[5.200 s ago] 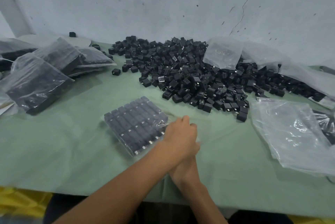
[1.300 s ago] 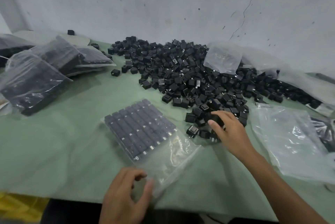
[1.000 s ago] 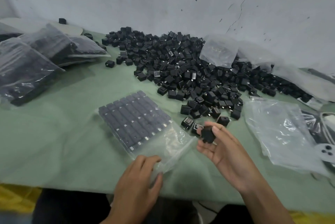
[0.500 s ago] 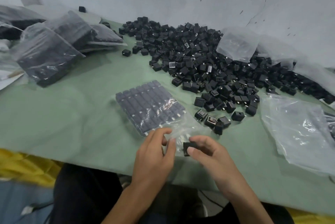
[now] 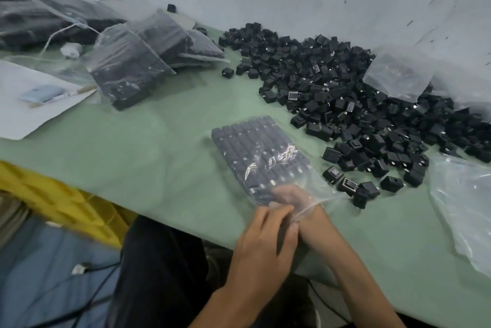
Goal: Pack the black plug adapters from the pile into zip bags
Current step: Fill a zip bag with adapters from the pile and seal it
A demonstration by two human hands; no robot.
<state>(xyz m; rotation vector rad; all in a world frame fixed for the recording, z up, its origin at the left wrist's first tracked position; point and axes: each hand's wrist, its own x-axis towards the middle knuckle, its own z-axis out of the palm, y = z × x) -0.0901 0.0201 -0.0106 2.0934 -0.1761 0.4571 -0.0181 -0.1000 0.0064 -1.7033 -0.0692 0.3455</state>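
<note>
A clear zip bag (image 5: 265,152) lies on the green table (image 5: 159,141), packed with neat rows of black plug adapters. My left hand (image 5: 265,240) pinches the bag's open mouth at the near end. My right hand (image 5: 289,196) is pushed inside the mouth, blurred behind the plastic, fingers curled round a black adapter that hardly shows. The large pile of loose black adapters (image 5: 345,94) spreads along the wall to the right. A few stray adapters (image 5: 353,187) lie just right of the bag.
Filled bags (image 5: 127,67) are stacked at the back left. Empty clear bags (image 5: 462,200) lie at the right, and one (image 5: 398,72) rests on the pile. A white sheet (image 5: 26,104) lies at the far left. A yellow crate (image 5: 53,200) sits below the table edge.
My right hand took one adapter from the pile, brought it to the bag mouth and now reaches inside. My left hand went from resting on the bag's end to pinching its mouth.
</note>
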